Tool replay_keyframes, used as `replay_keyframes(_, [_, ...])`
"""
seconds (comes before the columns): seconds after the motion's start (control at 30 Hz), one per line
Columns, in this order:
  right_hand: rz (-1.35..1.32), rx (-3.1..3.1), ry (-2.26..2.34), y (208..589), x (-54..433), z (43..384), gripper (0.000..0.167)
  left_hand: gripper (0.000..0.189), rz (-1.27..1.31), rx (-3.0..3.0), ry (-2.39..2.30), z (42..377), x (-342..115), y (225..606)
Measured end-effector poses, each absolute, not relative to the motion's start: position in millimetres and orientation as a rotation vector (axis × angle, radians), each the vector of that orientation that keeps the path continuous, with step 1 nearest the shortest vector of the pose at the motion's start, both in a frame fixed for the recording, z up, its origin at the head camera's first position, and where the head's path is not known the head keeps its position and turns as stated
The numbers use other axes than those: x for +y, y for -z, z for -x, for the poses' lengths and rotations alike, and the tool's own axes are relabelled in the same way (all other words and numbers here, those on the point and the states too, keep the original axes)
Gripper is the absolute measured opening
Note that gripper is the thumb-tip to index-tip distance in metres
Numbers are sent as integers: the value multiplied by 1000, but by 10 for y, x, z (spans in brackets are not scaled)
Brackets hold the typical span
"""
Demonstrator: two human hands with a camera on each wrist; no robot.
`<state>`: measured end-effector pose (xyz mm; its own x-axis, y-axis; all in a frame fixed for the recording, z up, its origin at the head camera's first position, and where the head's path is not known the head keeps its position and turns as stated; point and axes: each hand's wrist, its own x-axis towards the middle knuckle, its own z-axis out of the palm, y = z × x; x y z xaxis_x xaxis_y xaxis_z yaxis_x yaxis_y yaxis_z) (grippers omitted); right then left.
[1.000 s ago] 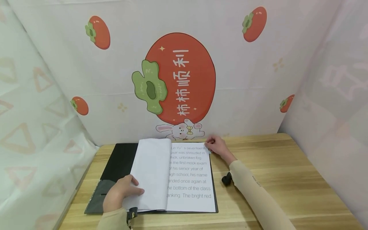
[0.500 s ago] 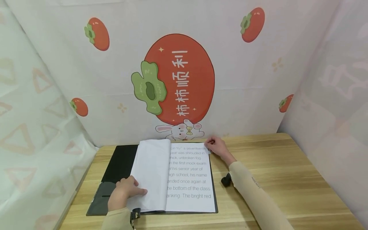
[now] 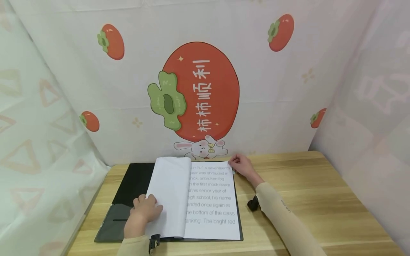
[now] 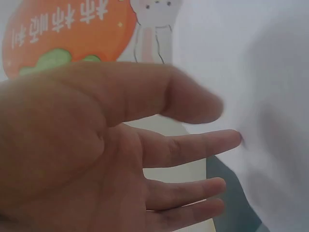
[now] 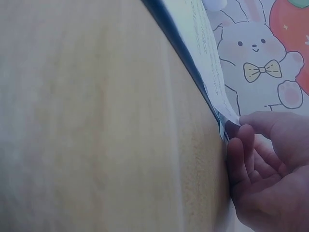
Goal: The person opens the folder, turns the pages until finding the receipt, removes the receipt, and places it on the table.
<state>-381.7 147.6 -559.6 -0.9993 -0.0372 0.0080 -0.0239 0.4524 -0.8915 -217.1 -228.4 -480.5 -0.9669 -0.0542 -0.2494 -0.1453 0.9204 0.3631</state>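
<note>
A black folder (image 3: 132,181) lies spread on the table, with a clear pocket (image 3: 112,227) at its lower left. White sheets (image 3: 172,192) are turned over toward the left side. On the right lies a printed sheet of paper (image 3: 211,229) with large English text. My left hand (image 3: 144,212) rests at the left edge of the turned sheets, its fingers spread and relaxed; in the left wrist view the index fingertip touches the white paper (image 4: 207,53). My right hand (image 3: 242,166) pinches the printed sheet's top right corner, which lifts slightly in the right wrist view (image 5: 223,99).
The wooden table (image 3: 304,192) extends to the right of the folder. Behind it hangs a white cloth backdrop (image 3: 256,89) printed with persimmons and a rabbit. More cloth hangs on both sides. A small black object (image 3: 253,203) sits at the right sleeve.
My left hand has slid slightly right and its fingers have relaxed over the turned sheets. The right hand stays at the corner. The head view has tilted up a little.
</note>
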Motion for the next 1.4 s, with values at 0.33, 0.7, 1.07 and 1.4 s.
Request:
replay_keyframes(0.33, [68,2669,1628,5603,1497,3847,15,40,54,2980,-595,2141,-2062,4714])
replay_keyframes(0.7, [74,2693,1560,5584,1510,3887,22,26,-419,3090,-772,2110,-1500,4743])
replay_keyframes(1.07, [233,2511,1695,5114,1248,3890,28,23,-781,3032,-775,1972,-1096,4732])
replay_keyframes(1.4, [286,2263,1826,4677,828,3867,29,31,-976,2919,-818,1936,-964,4670])
